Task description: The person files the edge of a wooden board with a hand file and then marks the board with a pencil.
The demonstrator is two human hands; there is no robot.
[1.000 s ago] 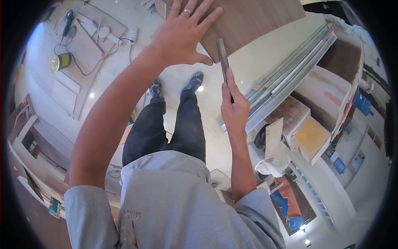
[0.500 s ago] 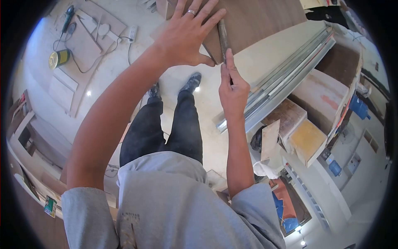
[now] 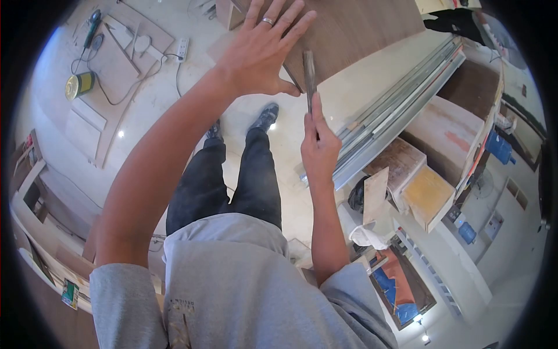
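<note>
A brown wooden board (image 3: 366,32) lies at the top of the view, one corner pointing toward me. My left hand (image 3: 258,58) rests flat on it, fingers spread, a ring on one finger. Just to the right, my right hand (image 3: 319,139) is closed around a narrow grey-brown bar that looks like a file (image 3: 309,72). Its far end lies over the board near the corner, and my index finger is stretched along it. The end inside my palm is hidden.
Long metal profiles (image 3: 395,110) lie to the right, beside wooden boxes (image 3: 447,139). On the floor at left are a corded power tool (image 3: 93,29), a yellow can (image 3: 79,85), a power strip (image 3: 183,49) and board pieces (image 3: 87,131). My shoes (image 3: 264,118) stand below the board.
My right hand has drawn the file back toward my body and slightly left, so less of it overlaps the board. My left hand has stayed in place on the board.
</note>
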